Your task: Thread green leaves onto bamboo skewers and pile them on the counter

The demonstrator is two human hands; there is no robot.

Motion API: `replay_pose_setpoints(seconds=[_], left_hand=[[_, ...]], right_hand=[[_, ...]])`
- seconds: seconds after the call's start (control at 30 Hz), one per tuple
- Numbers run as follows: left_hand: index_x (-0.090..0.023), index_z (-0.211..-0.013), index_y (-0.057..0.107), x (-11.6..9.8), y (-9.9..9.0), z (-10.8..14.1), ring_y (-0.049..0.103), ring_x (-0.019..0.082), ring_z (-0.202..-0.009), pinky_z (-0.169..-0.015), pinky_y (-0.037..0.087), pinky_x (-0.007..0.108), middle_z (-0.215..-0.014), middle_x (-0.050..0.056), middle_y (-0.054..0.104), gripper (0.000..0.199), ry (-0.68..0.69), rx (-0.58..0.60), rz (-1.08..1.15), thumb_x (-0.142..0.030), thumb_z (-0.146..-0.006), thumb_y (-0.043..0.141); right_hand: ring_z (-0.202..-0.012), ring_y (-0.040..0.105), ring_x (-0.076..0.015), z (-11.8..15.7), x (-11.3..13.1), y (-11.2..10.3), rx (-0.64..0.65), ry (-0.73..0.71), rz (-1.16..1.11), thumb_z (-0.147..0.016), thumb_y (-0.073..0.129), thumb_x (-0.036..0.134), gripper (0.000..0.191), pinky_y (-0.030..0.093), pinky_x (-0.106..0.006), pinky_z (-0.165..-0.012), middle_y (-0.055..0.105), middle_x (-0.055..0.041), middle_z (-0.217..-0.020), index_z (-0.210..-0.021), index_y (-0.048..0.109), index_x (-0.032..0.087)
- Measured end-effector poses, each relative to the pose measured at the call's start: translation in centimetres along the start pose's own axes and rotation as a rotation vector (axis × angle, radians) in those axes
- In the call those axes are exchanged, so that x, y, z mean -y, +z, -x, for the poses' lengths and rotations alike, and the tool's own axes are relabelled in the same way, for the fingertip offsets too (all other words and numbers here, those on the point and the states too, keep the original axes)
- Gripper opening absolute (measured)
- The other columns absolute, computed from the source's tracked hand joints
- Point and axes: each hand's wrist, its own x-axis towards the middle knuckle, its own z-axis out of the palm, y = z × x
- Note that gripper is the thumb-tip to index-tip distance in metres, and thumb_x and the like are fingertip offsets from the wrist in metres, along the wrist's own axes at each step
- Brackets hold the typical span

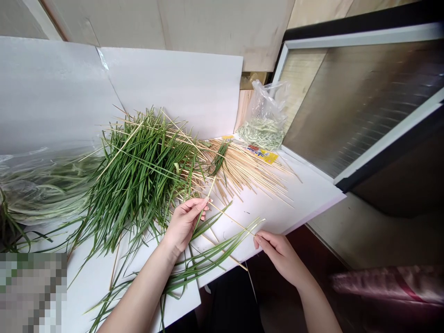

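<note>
Between my hands a thin bamboo skewer (231, 218) runs slantwise. My right hand (279, 255) pinches its lower end near the table's front edge. With thumb and fingers closed, my left hand (185, 223) holds a chive stalk (212, 186), its pale end pointing up, where the skewer's far end meets the fingers. Whether the skewer pierces the stalk I cannot tell. Several loose chives (222, 249) lie below and between the hands. A big heap of green chives (138, 171) with skewers stuck among them rises beyond my left hand.
Many bare skewers (249, 171) are spread behind the hands, partly over a yellow printed wrapper (268, 156). A clear bag (265, 125) with pale green pieces stands at the back right. Plastic-covered greens (48, 185) lie left. White boards (173, 88) back the table; a framed panel (347, 101) stands right.
</note>
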Motion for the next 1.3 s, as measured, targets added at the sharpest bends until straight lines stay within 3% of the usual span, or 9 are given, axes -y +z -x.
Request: replay_pose_setpoints(seconds=[0.2, 0.43, 0.67, 0.77, 0.93, 1.3], left_hand=[[-0.014, -0.074, 0.077, 0.3, -0.4, 0.0, 0.051, 0.007, -0.059, -0.056, 0.041, 0.019, -0.068, 0.001, 0.066, 0.024, 0.119, -0.002, -0.155, -0.035, -0.067, 0.086], [-0.016, -0.077, 0.077, 0.5, -0.7, -0.1, 0.052, 0.01, -0.062, -0.059, 0.041, 0.022, -0.07, 0.001, 0.066, 0.024, 0.129, 0.005, -0.228, -0.037, -0.068, 0.085], [-0.014, -0.073, 0.075, 0.8, 0.1, 0.5, 0.052, 0.012, -0.062, -0.061, 0.04, 0.024, -0.069, 0.002, 0.066, 0.03, 0.075, 0.176, -0.42, -0.043, -0.071, 0.081], [-0.014, -0.075, 0.074, 0.9, 0.5, 0.6, 0.052, 0.012, -0.063, -0.062, 0.04, 0.024, -0.069, 0.001, 0.064, 0.032, 0.101, 0.18, -0.437, -0.045, -0.074, 0.078], [-0.014, -0.071, 0.069, 1.0, 0.5, 0.6, 0.048, 0.011, -0.062, -0.061, 0.038, 0.022, -0.067, -0.001, 0.06, 0.033, 0.17, 0.091, -0.404, -0.044, -0.071, 0.081], [-0.014, -0.071, 0.07, 2.0, 0.8, 0.8, 0.053, 0.011, -0.06, -0.058, 0.042, 0.023, -0.067, 0.002, 0.065, 0.031, 0.072, 0.153, -0.382, -0.042, -0.068, 0.083]], right_hand=[[-0.063, 0.032, -0.0146, -0.1, -0.2, 0.0, 0.006, -0.009, 0.004, -0.103, 0.039, 0.036, 0.032, 0.027, -0.027, -0.06, 0.036, 0.0037, -0.069, -0.074, 0.045, 0.021], [-0.063, 0.033, -0.0147, -0.1, -0.2, -0.1, 0.003, -0.012, 0.001, -0.102, 0.039, 0.036, 0.033, 0.028, -0.027, -0.06, 0.036, 0.0036, -0.069, -0.074, 0.044, 0.021], [-0.062, 0.034, -0.0149, -0.1, -0.1, 0.0, 0.0, -0.025, 0.023, -0.102, 0.039, 0.036, 0.033, 0.029, -0.027, -0.06, 0.038, 0.0032, -0.068, -0.074, 0.046, 0.021], [-0.062, 0.034, -0.0148, -0.1, 0.0, 0.1, -0.005, -0.019, 0.023, -0.102, 0.039, 0.037, 0.034, 0.028, -0.027, -0.059, 0.037, 0.0034, -0.068, -0.074, 0.046, 0.021], [-0.06, 0.033, -0.0147, -0.1, 0.4, 0.3, -0.018, -0.019, 0.036, -0.102, 0.04, 0.037, 0.033, 0.026, -0.027, -0.059, 0.037, 0.0035, -0.067, -0.075, 0.049, 0.021], [-0.057, 0.032, -0.014, -0.2, 0.4, 1.3, -0.051, -0.041, 0.034, -0.102, 0.04, 0.035, 0.032, 0.027, -0.026, -0.056, 0.033, 0.0045, -0.064, -0.076, 0.051, 0.021]])
